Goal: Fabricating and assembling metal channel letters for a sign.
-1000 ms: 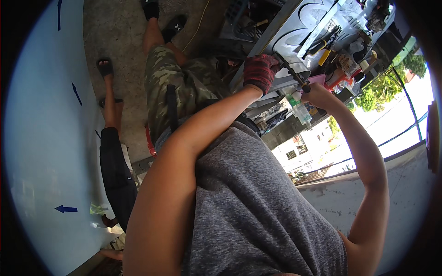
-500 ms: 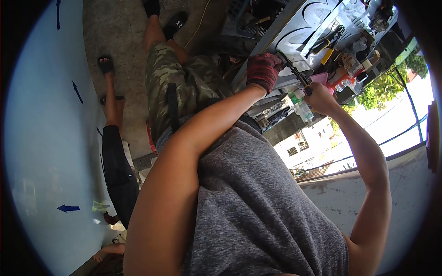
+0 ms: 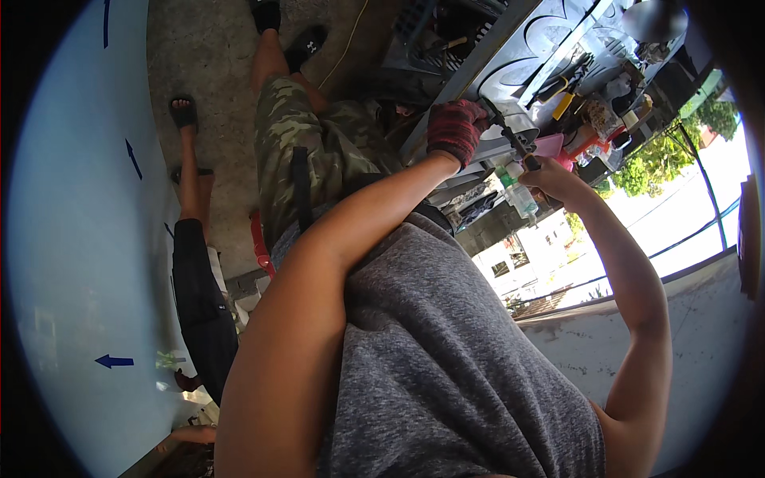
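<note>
My left hand (image 3: 456,131), in a red and black knitted glove, is closed beside the edge of a metal work surface (image 3: 510,70). Its curled fingers meet the far end of a long, dark, narrow tool (image 3: 510,137); what they grip is hidden. Bare, my right hand (image 3: 555,179) wraps round the tool's near end. The tool slants between both hands, and its exact kind is unclear. Just below it is a clear bottle with a green part (image 3: 518,191), close to my right fingers. A pink container (image 3: 550,145) is behind the tool.
Yellow-handled tools (image 3: 564,103) and an orange-red object (image 3: 586,143) crowd the surface at upper right. A person in dark trousers (image 3: 199,295) is at left, beside a pale panel with blue arrows (image 3: 80,239). A yellow cord (image 3: 347,48) crosses the concrete floor (image 3: 215,56).
My right hand and the tool's near end have shifted slightly down. My left hand stays nearly in place. A blurred round grey shape now shows at upper right.
</note>
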Demonstrator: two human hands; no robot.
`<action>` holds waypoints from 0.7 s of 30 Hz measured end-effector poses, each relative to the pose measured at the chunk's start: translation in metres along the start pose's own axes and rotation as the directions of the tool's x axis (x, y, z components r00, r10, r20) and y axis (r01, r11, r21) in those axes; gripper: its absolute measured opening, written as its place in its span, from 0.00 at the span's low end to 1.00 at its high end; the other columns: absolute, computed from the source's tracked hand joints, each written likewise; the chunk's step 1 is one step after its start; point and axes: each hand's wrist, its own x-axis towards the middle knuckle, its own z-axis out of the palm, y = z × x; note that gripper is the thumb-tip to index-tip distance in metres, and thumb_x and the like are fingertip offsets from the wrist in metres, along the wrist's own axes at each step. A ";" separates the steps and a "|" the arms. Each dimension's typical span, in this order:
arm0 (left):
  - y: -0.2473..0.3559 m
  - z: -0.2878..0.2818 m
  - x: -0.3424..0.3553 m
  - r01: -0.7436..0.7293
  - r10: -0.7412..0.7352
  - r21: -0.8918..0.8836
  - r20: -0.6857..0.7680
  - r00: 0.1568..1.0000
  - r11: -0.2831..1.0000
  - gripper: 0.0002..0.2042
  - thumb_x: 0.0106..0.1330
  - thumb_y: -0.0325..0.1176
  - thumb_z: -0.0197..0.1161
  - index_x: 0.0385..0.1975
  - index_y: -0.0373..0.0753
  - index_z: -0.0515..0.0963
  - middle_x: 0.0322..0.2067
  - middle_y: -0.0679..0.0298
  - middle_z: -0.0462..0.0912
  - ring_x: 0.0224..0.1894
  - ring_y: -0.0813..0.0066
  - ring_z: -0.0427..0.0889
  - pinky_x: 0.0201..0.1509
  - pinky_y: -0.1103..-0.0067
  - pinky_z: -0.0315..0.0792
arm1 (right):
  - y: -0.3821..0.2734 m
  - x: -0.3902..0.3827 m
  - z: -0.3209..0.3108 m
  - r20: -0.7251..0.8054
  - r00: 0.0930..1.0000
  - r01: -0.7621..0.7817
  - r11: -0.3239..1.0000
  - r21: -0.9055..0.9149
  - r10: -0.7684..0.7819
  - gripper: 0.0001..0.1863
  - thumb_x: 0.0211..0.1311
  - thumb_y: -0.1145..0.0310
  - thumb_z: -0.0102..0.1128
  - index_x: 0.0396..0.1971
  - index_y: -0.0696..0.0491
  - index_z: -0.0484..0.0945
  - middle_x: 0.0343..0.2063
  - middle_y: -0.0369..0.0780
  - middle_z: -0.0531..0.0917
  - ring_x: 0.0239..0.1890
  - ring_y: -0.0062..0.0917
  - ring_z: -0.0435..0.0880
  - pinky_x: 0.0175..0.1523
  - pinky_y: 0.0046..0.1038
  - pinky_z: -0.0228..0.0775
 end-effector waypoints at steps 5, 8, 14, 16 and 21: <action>0.000 -0.002 0.000 0.074 -0.070 -0.090 0.056 0.996 0.993 0.09 0.52 0.34 0.72 0.33 0.44 0.84 0.37 0.62 0.85 0.43 0.61 0.83 0.52 0.70 0.71 | 0.002 0.007 -0.006 0.058 0.998 -0.024 0.999 -0.048 0.027 0.13 0.52 0.65 0.60 0.31 0.61 0.77 0.21 0.37 0.77 0.21 0.21 0.77 0.29 0.26 0.69; 0.001 -0.003 0.000 0.055 -0.052 -0.046 0.054 0.997 0.997 0.09 0.52 0.33 0.72 0.33 0.43 0.84 0.36 0.62 0.85 0.42 0.61 0.83 0.51 0.69 0.71 | 0.005 0.008 -0.002 0.008 1.000 0.019 0.995 -0.100 -0.018 0.12 0.53 0.66 0.59 0.26 0.61 0.76 0.19 0.37 0.76 0.19 0.21 0.76 0.27 0.26 0.68; 0.000 0.000 0.000 0.092 -0.085 -0.146 0.055 0.995 0.985 0.09 0.51 0.33 0.73 0.32 0.42 0.84 0.35 0.62 0.86 0.42 0.61 0.83 0.52 0.69 0.71 | 0.005 0.007 0.002 -0.002 1.000 -0.005 0.996 -0.092 0.005 0.13 0.51 0.66 0.61 0.24 0.62 0.74 0.18 0.41 0.77 0.19 0.25 0.78 0.27 0.30 0.69; 0.000 0.000 0.000 0.045 -0.043 -0.103 0.022 0.999 0.994 0.09 0.51 0.33 0.73 0.31 0.42 0.84 0.35 0.61 0.86 0.42 0.61 0.83 0.52 0.70 0.71 | 0.006 0.008 0.003 -0.064 0.997 0.038 0.979 -0.203 -0.052 0.13 0.52 0.66 0.61 0.24 0.63 0.74 0.19 0.44 0.79 0.21 0.29 0.80 0.29 0.33 0.70; 0.001 -0.002 -0.001 -0.009 0.009 -0.017 0.001 1.000 1.000 0.09 0.50 0.31 0.73 0.31 0.41 0.84 0.35 0.60 0.86 0.41 0.61 0.84 0.50 0.71 0.74 | 0.003 0.005 0.006 -0.134 0.971 0.126 0.905 -0.405 -0.196 0.15 0.53 0.67 0.61 0.28 0.66 0.75 0.23 0.53 0.81 0.27 0.42 0.84 0.35 0.41 0.72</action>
